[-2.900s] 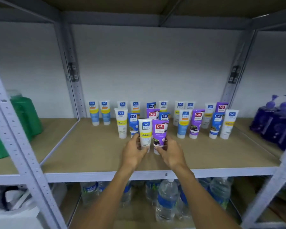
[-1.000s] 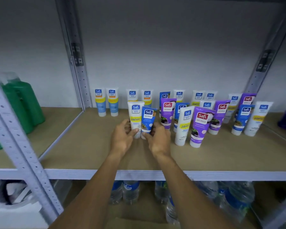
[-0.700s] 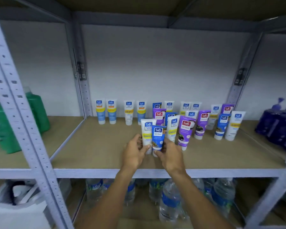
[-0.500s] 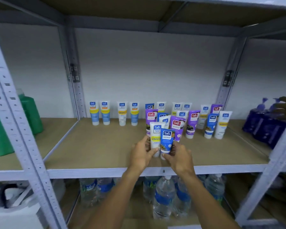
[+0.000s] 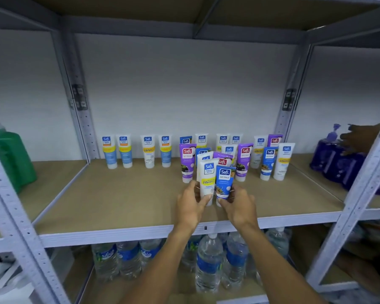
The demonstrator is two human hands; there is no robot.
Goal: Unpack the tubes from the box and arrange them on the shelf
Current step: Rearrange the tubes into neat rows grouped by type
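White wall (image 5: 184, 84), grey metal uprights (image 5: 80, 121)

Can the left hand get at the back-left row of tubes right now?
Probably yes: bare shelf lies between the left hand and that row, but it grips the white tube and would have to release it first.

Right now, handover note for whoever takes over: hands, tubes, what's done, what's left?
Left hand grips the white Vitamin C tube; right hand grips the blue Naturals tube, side by side, upright, front middle of the shelf.
Done: four tubes spaced along the back left; a crowded cluster stands behind the hands, to the right.
To do: set these two down, straighten the cluster into rows. The box is not in view, so remaining stock is unknown.
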